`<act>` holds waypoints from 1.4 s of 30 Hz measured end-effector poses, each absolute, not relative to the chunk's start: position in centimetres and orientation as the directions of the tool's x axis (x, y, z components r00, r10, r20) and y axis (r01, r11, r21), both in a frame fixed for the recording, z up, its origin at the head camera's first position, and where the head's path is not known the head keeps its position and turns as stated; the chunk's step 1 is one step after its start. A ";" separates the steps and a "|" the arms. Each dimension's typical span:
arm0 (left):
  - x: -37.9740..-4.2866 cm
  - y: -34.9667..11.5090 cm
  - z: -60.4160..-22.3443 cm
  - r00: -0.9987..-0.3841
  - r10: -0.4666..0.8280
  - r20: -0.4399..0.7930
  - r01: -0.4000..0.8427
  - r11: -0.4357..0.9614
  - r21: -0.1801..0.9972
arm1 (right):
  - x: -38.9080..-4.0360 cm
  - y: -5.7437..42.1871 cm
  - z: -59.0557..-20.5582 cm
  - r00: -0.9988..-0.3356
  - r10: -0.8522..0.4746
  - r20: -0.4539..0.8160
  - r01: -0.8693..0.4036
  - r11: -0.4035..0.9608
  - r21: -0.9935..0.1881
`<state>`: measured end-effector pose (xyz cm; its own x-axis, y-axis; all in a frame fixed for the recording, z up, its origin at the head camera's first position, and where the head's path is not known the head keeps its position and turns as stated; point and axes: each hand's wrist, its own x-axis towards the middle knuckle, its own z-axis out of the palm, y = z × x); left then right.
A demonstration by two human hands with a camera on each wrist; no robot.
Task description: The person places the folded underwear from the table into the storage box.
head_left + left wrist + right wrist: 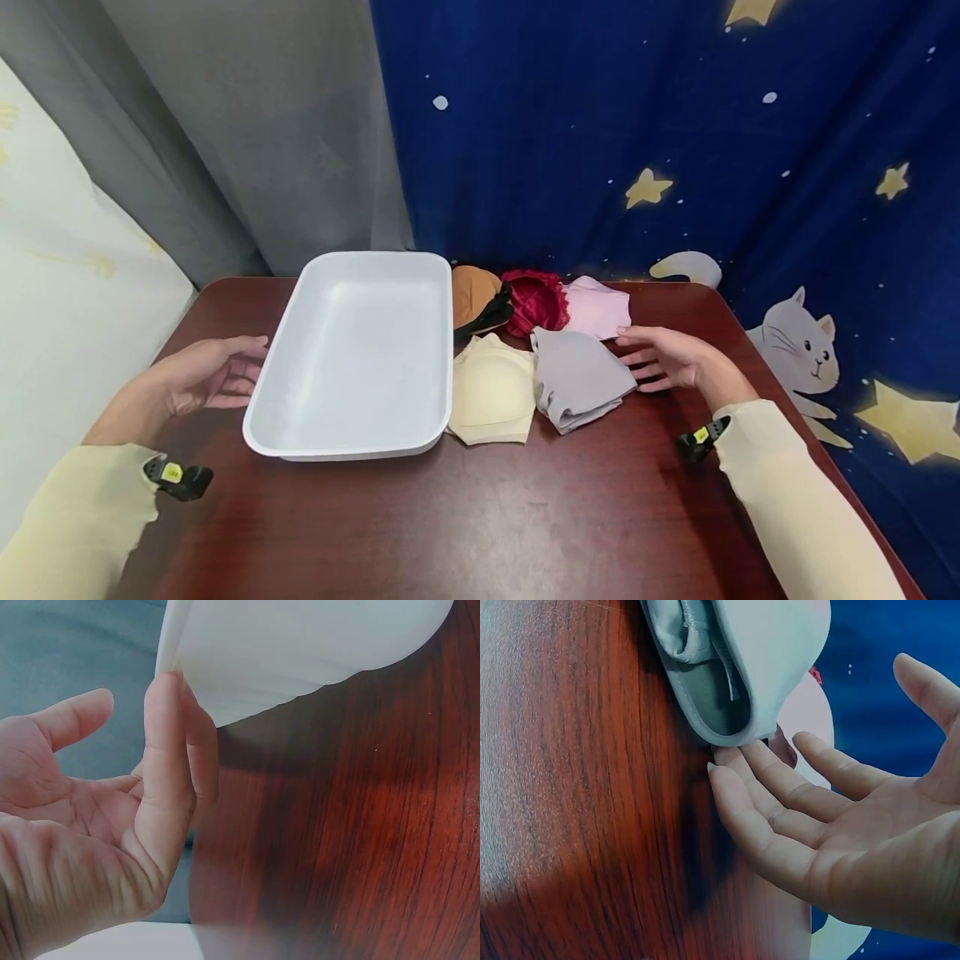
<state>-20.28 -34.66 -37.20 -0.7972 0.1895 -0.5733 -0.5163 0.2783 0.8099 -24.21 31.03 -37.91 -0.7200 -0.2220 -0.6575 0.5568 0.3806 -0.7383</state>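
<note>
A white plastic tub [360, 358] with nothing in it stands on the left of the table. My left hand [217, 379] is at its left side; in the left wrist view the fingertips [163, 697] meet the tub's wall [285, 652], with the thumb held apart. Right of the tub lie a cream bra [492, 390] and a folded grey bra [577, 375]. Behind them are a tan bra with black straps [474, 293], a red lace-edged bra [536, 302] and a pink folded garment [597, 308]. My right hand [663, 358], palm showing, has its fingertips by the grey bra's edge.
The dark red wooden table [510, 517] has rounded far corners. A grey curtain [285, 125] and a blue curtain [562, 125] with stars and a cat hang right behind it. A white patterned cloth [67, 225] is at the left.
</note>
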 end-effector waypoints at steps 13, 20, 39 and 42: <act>-20.6 -34.8 -37.8 -0.750 0.301 -0.589 -0.556 0.196 0.808 | -24.5 30.4 -38.2 -0.683 -0.228 -0.694 0.581 0.406 -0.706; -20.1 -35.0 -38.6 -0.764 0.319 -0.561 -0.530 0.187 0.827 | -24.6 29.7 -38.7 -0.695 -0.244 -0.676 0.551 0.423 -0.719; -20.1 -35.0 -38.4 -0.789 0.299 -0.536 -0.492 0.215 0.844 | -24.4 29.8 -39.6 -0.713 -0.293 -0.637 0.526 0.378 -0.762; -20.2 -35.0 -38.5 -0.786 0.307 -0.537 -0.495 0.209 0.844 | -24.4 29.6 -39.7 -0.714 -0.300 -0.632 0.545 0.328 -0.772</act>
<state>-20.17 -34.99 -38.47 -0.7857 0.3074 -0.5368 -0.4947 0.2089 0.8436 -24.39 29.64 -39.71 -0.7145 -0.2999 -0.6321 0.5450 0.3280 -0.7716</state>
